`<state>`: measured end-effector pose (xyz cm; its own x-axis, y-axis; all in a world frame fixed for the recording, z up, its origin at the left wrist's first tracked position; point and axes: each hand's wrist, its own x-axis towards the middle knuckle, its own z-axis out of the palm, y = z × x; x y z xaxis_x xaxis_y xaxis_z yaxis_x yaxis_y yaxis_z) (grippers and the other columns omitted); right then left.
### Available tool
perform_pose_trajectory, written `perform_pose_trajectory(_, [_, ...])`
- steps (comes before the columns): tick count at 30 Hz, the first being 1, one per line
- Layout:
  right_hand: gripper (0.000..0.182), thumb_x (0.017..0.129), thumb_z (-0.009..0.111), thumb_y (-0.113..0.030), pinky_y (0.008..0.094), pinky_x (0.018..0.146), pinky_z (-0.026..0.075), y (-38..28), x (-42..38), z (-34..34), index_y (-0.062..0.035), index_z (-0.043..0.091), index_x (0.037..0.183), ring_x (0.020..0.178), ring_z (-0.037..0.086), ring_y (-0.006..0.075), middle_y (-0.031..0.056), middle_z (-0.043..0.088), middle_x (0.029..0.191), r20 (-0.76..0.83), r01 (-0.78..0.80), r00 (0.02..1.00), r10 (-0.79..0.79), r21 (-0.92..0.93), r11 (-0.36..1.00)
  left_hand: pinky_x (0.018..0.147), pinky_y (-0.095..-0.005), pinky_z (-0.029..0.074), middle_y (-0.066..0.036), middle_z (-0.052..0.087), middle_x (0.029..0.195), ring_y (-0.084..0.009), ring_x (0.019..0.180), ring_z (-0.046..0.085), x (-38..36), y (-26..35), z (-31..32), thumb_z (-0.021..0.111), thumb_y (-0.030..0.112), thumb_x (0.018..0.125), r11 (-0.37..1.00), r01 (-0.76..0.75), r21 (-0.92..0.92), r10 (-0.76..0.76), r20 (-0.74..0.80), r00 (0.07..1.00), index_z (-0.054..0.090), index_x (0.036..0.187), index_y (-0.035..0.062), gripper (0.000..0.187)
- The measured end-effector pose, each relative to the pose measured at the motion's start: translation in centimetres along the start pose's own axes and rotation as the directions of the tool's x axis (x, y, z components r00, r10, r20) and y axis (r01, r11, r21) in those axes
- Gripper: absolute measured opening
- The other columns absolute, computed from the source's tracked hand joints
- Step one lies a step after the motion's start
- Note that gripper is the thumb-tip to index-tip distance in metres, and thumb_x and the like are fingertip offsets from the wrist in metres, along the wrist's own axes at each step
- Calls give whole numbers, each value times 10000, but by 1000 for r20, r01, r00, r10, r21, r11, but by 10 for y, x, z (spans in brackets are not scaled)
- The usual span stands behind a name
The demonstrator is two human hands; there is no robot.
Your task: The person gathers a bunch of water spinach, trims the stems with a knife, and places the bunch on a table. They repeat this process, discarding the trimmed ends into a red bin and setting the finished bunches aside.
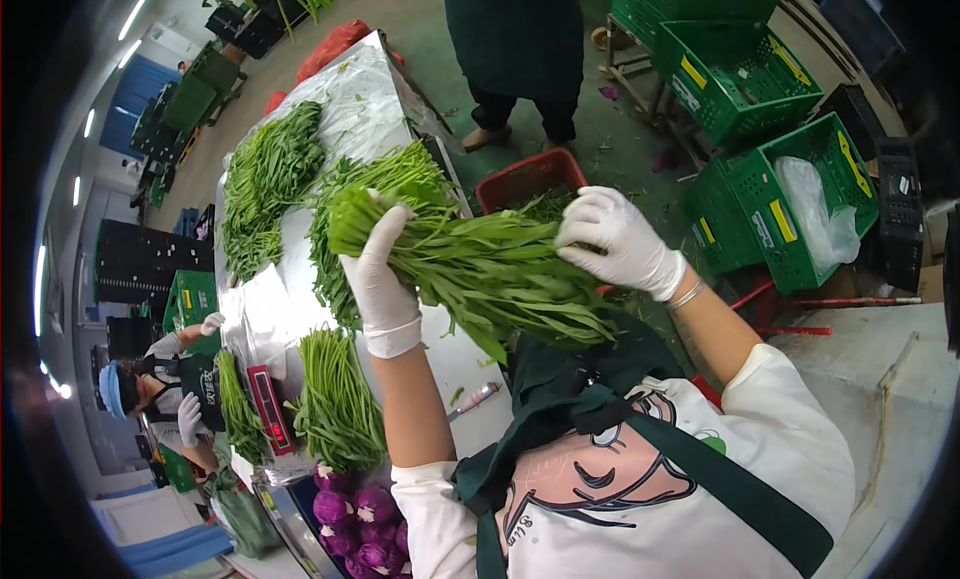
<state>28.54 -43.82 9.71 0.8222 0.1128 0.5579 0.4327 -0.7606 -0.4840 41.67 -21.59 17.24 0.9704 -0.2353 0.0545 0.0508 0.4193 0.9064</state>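
A: Where is the bunch (490, 264) at this moment?
B: It is in the air, crossing above the near long edge of the surface (295, 241). Its stem ends are over the surface, and its leaf tips reach out beyond this edge.
A: And how is the left grip (385, 279)?
B: It is white-gloved and clamped around the bunch, close to the stem ends.
A: The right grip (620, 241) also?
B: It is at the leaf tips with bent fingers, but whether these close on any leaf, I cannot tell.
A: What lies on the surface?
B: A big pile (270, 179) is along the far long edge. The scale (270, 409) stands near the same edge, between two smaller piles. A knife (475, 400) lies at the near edge; its blade is not clear to me.
A: And the cabbages (360, 519)?
B: They are just past the end edge, on the scale's side. Another person (205, 389) is at the far edge, beside the scale.
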Motion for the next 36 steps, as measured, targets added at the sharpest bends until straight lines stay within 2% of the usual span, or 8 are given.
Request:
perform_pose_trajectory(7, [279,777,638,-333,395,912,402,47,-48,-13,-69,631,867,912,574,284,105,638,872,280,-434,709,647,-550,713,763,-305,483,-85,602,929,-183,812,589,0,9,-5,648,-26,738,999,-17,38,17,10,1000,546,1025,31,309])
perform_pose_trajectory(12, [797,748,712,-441,382,1099,248,14,-8,-1,-47,387,1360,1333,317,297,175,374,1402,91,-334,941,327,415,846,776,-309,480,-82,594,897,-190,816,586,-5,1,9,634,-26,742,997,-23,74,9,182,983,534,1007,39,290])
perform_pose_trajectory(15, [967,726,722,-504,361,1114,208,20,12,29,0,264,1413,1355,281,259,176,323,1439,145,-230,973,179,574,785,761,-347,471,-77,560,829,-221,767,560,-1,0,27,550,-17,764,987,77,-140,-44,223,974,508,1006,49,254])
perform_pose_trajectory(17, [989,743,694,-541,340,1110,211,0,18,32,15,237,1421,1330,302,214,149,331,1434,414,-424,906,91,882,207,711,-327,481,-62,560,798,-197,739,559,9,-3,33,561,41,787,978,111,-175,-74,207,976,533,987,45,203])
perform_pose_trajectory(22, [911,746,727,-434,325,1039,347,-35,-3,49,-33,267,1423,1229,433,172,101,417,1372,686,-565,722,94,662,-491,579,-286,473,-61,589,694,-170,602,560,35,-19,23,624,135,776,978,207,-19,-207,-26,978,601,816,42,104])
perform_pose_trajectory(27, [755,742,730,-161,300,965,405,-49,6,48,-28,341,1375,1119,488,141,77,488,1262,702,-650,702,115,699,-298,550,-271,455,-56,601,674,-154,570,549,41,-28,22,632,158,766,963,262,66,-259,-53,964,619,769,43,115])
perform_pose_trajectory(33, [737,718,698,-81,302,950,421,-59,9,33,-21,354,1367,1092,515,152,68,521,1231,632,-577,735,248,774,-260,772,-336,516,-113,612,1055,-202,915,616,22,-40,-13,591,321,892,956,275,-108,-255,164,953,512,1195,33,426])
perform_pose_trajectory(36, [714,719,693,-71,297,948,420,-48,13,25,-18,374,1356,1086,521,152,72,523,1241,592,-565,752,290,805,-181,1047,-414,333,-72,398,1378,-227,1273,368,-15,-70,-53,568,783,614,968,238,-77,-175,472,864,285,1409,88,1093])
